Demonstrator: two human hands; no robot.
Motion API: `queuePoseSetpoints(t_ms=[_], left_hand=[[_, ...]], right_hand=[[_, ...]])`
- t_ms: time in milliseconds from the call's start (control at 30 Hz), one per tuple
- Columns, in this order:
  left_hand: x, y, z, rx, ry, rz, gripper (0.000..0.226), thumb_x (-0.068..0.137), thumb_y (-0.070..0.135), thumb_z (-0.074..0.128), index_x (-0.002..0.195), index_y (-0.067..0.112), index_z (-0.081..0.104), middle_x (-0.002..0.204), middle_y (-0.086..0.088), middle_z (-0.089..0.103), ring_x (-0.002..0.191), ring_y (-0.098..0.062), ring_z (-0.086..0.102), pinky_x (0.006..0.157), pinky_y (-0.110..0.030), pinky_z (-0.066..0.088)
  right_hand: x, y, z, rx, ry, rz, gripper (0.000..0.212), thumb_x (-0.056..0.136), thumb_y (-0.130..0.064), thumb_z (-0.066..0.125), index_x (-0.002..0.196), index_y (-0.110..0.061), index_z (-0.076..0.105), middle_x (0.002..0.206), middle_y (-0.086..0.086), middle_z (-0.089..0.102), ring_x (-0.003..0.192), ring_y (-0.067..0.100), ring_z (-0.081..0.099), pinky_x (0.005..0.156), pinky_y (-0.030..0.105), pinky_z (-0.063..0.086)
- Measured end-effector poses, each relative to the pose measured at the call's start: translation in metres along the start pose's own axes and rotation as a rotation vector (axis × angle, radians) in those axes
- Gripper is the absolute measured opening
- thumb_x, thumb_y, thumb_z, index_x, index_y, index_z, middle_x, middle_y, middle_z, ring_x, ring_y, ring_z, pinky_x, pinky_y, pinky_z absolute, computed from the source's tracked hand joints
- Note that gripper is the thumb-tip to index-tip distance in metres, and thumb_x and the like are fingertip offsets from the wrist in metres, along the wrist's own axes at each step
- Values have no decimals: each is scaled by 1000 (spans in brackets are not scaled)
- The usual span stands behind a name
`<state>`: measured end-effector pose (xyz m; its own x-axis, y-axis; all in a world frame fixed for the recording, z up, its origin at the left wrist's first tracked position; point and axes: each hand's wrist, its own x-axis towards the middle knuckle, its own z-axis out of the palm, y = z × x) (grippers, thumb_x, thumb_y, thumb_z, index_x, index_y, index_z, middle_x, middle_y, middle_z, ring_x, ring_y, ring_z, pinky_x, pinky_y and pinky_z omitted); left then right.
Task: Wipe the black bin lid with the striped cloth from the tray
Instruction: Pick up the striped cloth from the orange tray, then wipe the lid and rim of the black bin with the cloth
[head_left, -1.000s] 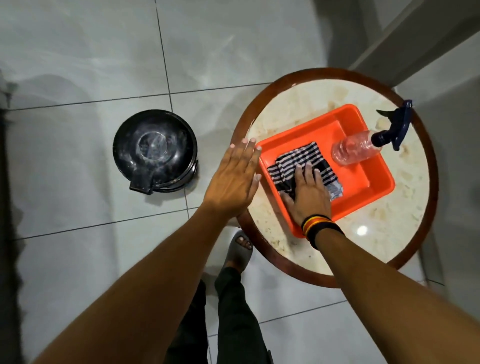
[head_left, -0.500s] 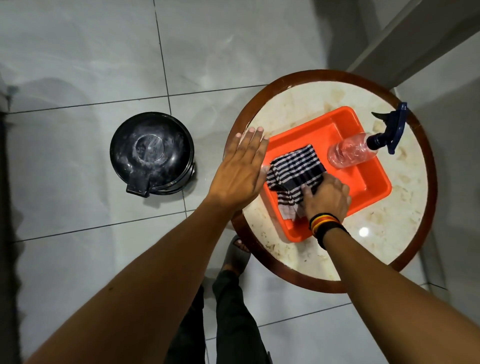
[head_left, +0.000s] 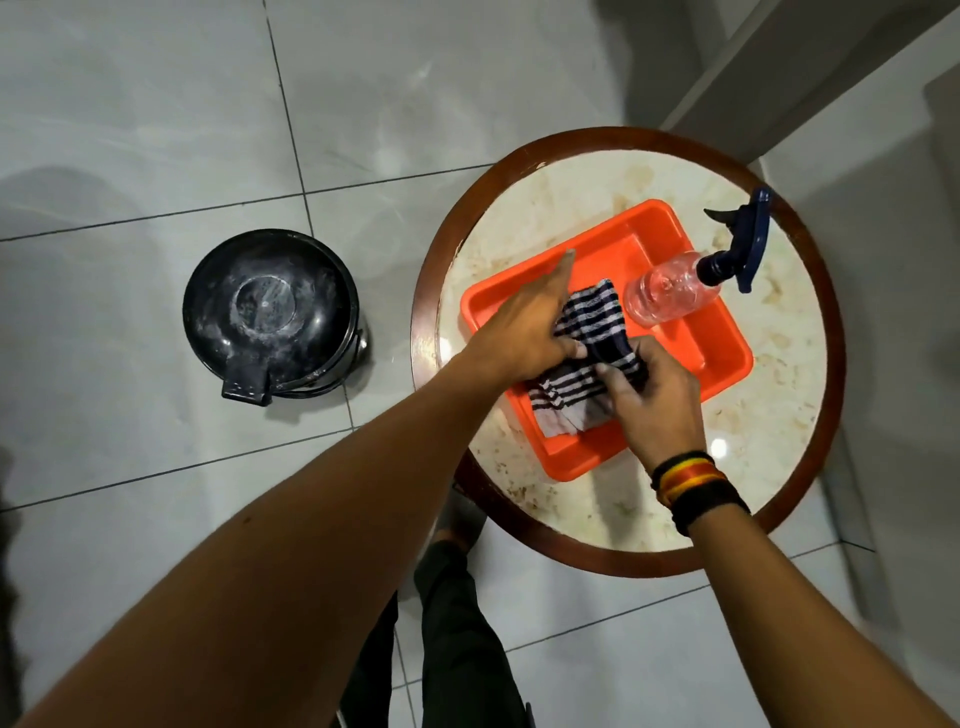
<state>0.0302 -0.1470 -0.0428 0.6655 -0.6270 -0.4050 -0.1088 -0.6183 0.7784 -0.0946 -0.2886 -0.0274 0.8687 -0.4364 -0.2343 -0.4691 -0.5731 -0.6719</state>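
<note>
The striped black-and-white cloth (head_left: 589, 358) lies bunched in the orange tray (head_left: 717, 343) on the round table. My right hand (head_left: 657, 400) grips the cloth's near right part, thumb and fingers closed on it. My left hand (head_left: 524, 327) has reached into the tray and pinches the cloth's left edge, with the index finger stretched out. The black bin lid (head_left: 267, 309), dusty with white smears, sits on its bin on the floor to the left of the table, apart from both hands.
A clear spray bottle (head_left: 670, 288) with a dark blue trigger head (head_left: 743, 241) lies across the tray's far right rim. The round table (head_left: 774, 415) has a dark wooden rim. My legs and a sandalled foot (head_left: 462, 519) stand below the table edge. A wall corner rises at top right.
My left hand moved from the table edge into the tray and took hold of the cloth. My right hand has gathered the cloth and pulled it toward the tray's near side.
</note>
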Motion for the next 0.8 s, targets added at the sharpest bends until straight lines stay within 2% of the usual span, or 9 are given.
queuePoseSetpoints(t_ms=[100, 233, 333, 400, 500, 567, 667, 733, 800], left_hand=[[-1, -1, -13, -22, 38, 61, 50, 86, 22, 86, 133, 13, 68, 119, -5, 75, 106, -22, 71, 95, -45, 60], [-20, -6, -32, -253, 141, 43, 17, 87, 25, 84, 101, 17, 80, 97, 2, 72, 92, -20, 71, 84, -37, 59], [-42, -19, -55, -397, 244, -31, 41, 80, 44, 81, 108, 14, 79, 112, -2, 78, 109, -21, 73, 103, -44, 56], [-61, -31, -72, -491, 270, -63, 47, 83, 41, 83, 117, 10, 77, 119, -1, 79, 113, -16, 74, 109, -45, 56], [-93, -51, -98, -602, 331, -60, 31, 92, 25, 82, 118, 10, 78, 113, -4, 83, 102, -20, 80, 99, -50, 63], [-117, -73, -117, -659, 416, -59, 25, 95, 20, 79, 117, 8, 79, 111, -7, 83, 101, -24, 81, 96, -53, 64], [-148, -103, -143, -692, 520, -151, 49, 90, 44, 83, 124, 10, 74, 120, -8, 80, 113, -25, 77, 102, -54, 61], [-165, -131, -155, -678, 574, -237, 68, 84, 61, 81, 132, 14, 69, 129, -6, 77, 120, -24, 74, 106, -53, 59], [-176, -159, -164, -675, 616, -286, 63, 87, 60, 76, 133, 18, 68, 128, -5, 77, 118, -23, 74, 104, -54, 60]], right_hand=[[-10, -7, -15, 83, -23, -6, 9, 97, -21, 68, 106, -22, 66, 92, -5, 74, 84, 10, 71, 73, 32, 60], [-14, -22, -28, 391, -29, 116, 17, 90, -17, 78, 102, -7, 72, 95, 5, 76, 80, 11, 71, 73, 23, 58], [-19, -48, -22, 440, -144, 115, 7, 85, -7, 79, 88, -6, 73, 77, -2, 73, 67, 3, 66, 65, 14, 53], [-17, -71, -10, 473, -134, 89, 10, 84, -3, 77, 84, -10, 69, 77, 0, 70, 69, 6, 65, 68, 16, 53], [-10, -110, 17, 570, -51, 49, 7, 84, -17, 68, 84, -15, 62, 84, 11, 60, 78, 19, 58, 75, 34, 53], [-6, -139, 44, 622, 2, 42, 7, 86, -23, 68, 90, -19, 63, 89, 7, 63, 82, 18, 60, 76, 34, 52], [3, -178, 89, 614, 29, 4, 8, 92, -15, 68, 99, -18, 65, 89, -4, 66, 77, 1, 62, 74, 22, 51], [7, -198, 122, 571, -21, 3, 14, 93, -13, 71, 104, -17, 65, 97, -1, 69, 85, 5, 64, 80, 25, 52], [11, -211, 151, 530, -119, 28, 26, 90, -14, 76, 112, -19, 63, 111, 5, 68, 97, 15, 65, 89, 30, 54]])
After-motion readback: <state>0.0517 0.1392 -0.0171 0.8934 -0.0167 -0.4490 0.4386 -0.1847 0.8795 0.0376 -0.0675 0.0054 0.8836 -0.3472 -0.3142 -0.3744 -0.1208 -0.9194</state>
